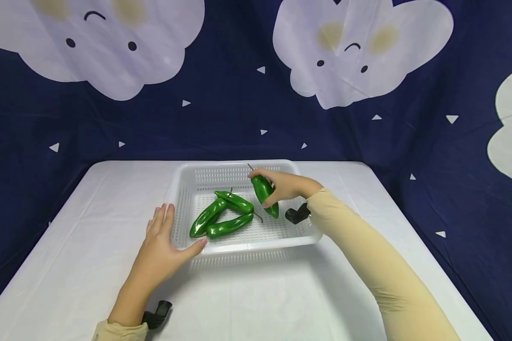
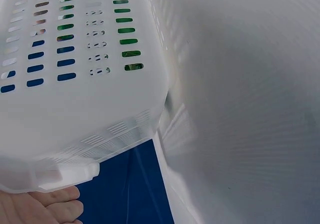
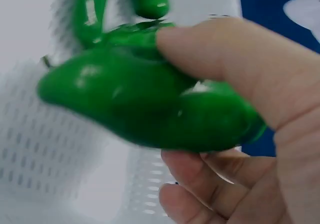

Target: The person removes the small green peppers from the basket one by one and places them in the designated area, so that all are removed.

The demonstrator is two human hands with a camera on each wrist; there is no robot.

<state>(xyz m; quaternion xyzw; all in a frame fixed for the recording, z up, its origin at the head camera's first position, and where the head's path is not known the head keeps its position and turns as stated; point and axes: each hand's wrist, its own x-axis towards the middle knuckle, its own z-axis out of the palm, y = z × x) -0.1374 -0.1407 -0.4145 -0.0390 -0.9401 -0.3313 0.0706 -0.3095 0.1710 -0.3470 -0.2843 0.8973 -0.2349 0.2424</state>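
Note:
A white perforated plastic basket (image 1: 247, 246) stands on the table, with several glossy green peppers in it. Three of them, among them a front pepper (image 1: 229, 227), a left pepper (image 1: 206, 218) and a back pepper (image 1: 236, 202), lie close together in its left half. My right hand (image 1: 283, 184) pinches another green pepper (image 3: 115, 99) between thumb and fingers, over the basket's right half; its stem points up and back. At the basket's front left corner is my left hand (image 1: 162, 248), fingers straight along the left rim and thumb at the front rim.
A white cloth covers the table (image 1: 247, 303). Behind it hangs a dark blue curtain (image 1: 230, 118) with white clouds and small triangles. A black wrist device (image 1: 158, 315) sits by the left wrist, and another black device (image 1: 297, 214) under the right wrist.

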